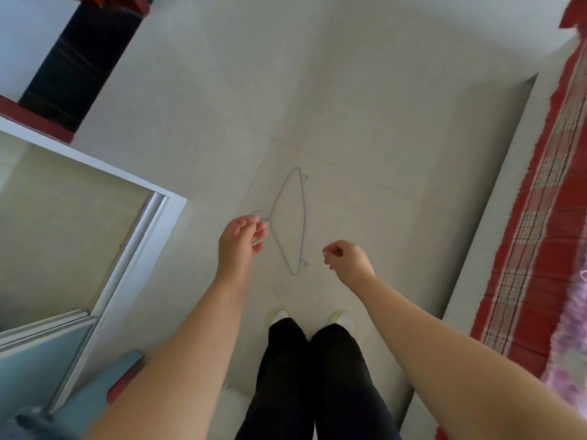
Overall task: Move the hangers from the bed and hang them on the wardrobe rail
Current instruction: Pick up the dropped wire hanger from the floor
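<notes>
A thin grey wire hanger [300, 214] shows against the pale floor tiles, its hook pointing left. My left hand [239, 241] is at the hook, fingers curled and pinching the neck just below it. My right hand [347, 262] is to the right of the hanger, apart from it, with its fingers curled in and nothing in them. The bed [536, 236], covered with a red woven mat, runs along the right edge. No wardrobe rail is in sight.
A white-framed sliding door [136, 249] with a glass panel stands at the left. Dark red furniture [38, 117] sits at the top left. A pink patterned cloth [571, 338] lies on the bed. My legs and pale shoes [341, 319] are below on the tiled floor.
</notes>
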{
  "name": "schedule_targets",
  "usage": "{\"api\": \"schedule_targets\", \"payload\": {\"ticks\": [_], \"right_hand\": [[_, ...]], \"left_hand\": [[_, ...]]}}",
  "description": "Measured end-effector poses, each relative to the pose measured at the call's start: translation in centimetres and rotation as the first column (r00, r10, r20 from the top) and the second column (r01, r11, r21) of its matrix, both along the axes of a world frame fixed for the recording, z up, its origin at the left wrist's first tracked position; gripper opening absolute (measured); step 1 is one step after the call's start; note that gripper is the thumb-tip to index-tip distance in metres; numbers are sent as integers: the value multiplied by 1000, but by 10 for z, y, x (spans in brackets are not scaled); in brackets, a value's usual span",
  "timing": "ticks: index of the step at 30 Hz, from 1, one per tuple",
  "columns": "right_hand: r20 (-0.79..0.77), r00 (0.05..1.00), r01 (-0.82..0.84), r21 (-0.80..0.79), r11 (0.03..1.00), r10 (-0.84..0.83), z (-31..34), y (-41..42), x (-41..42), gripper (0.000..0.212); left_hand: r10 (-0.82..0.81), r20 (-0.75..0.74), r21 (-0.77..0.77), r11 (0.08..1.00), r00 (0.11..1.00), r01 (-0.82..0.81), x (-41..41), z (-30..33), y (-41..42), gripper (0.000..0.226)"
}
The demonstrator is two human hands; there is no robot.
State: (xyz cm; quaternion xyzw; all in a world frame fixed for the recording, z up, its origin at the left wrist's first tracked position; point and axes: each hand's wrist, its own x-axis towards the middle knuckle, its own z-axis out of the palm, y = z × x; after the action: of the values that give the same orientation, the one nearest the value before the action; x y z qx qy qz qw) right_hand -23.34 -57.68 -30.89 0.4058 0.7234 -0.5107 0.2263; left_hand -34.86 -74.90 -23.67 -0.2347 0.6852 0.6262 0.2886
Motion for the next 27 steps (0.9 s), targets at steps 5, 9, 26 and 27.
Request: {"api": "schedule_targets", "payload": {"ticks": [5,9,26,27], "right_hand": [[104,985,-136,-25,990,138,-136,-32,-8,10],[182,934,-313,6,950,307,-227,-53,-5,14],[326,490,-867,281,412,808,-443,-87,3,32],[354,447,-884,314,346,822,-444,-85,7,32]], "left_hand": [[12,24,-59,998,1000,-11,-8,-117,-16,17],[4,92,-90,996,996,4,-5,-207,-20,13],[337,164,-224,928,927,-298,15,-414,-61,4],[342,175,-226,927,923,-301,16,-416,-62,2]]}}
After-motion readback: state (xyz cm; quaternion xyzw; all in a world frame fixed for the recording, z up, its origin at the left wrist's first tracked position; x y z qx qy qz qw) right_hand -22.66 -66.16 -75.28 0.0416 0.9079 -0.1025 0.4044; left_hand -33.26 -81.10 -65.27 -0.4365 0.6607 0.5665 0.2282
